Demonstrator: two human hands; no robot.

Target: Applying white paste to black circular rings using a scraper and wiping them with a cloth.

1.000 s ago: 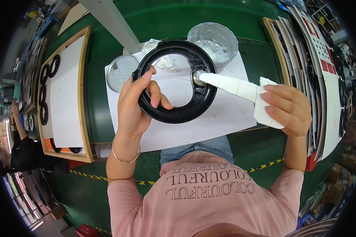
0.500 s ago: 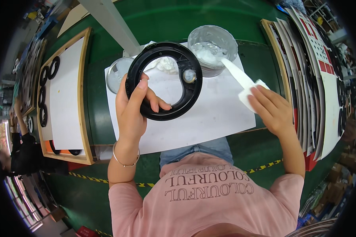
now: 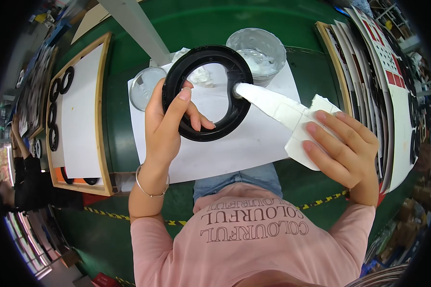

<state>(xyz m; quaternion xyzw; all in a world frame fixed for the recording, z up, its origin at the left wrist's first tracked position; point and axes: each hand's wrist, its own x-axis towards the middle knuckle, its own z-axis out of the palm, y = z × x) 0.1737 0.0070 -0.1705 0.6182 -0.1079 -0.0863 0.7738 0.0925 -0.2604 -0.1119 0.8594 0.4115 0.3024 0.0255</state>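
Note:
My left hand (image 3: pixel 170 107) is closed round the left side of a black ring-shaped plastic part (image 3: pixel 207 134), holding it up over a white sheet (image 3: pixel 254 148). My right hand (image 3: pixel 342 146) grips a folded white card spatula (image 3: pixel 277 107) with a narrow tip. That tip touches the small round hub on the ring's right inner side, hiding most of it. Behind the ring stands a round tub (image 3: pixel 275 48) with white grease inside. To the left lies a round clear lid (image 3: pixel 146 88), partly behind my hand. Crumpled white tissue (image 3: pixel 202 76) shows through the ring's opening.
On the left, a wood-framed tray (image 3: pixel 105 119) holds several black rings (image 3: pixel 52 115) beside white sheets. Upright wood-edged panels (image 3: pixel 368 105) stand in a stack on the right. A grey post (image 3: pixel 136 28) rises behind the green bench. Another person (image 3: pixel 31 177) is at far left.
My right hand has moved the card spatula's tip from the tub to the ring's hub, turning the card flatter. The ring has shifted slightly right and up in my left hand.

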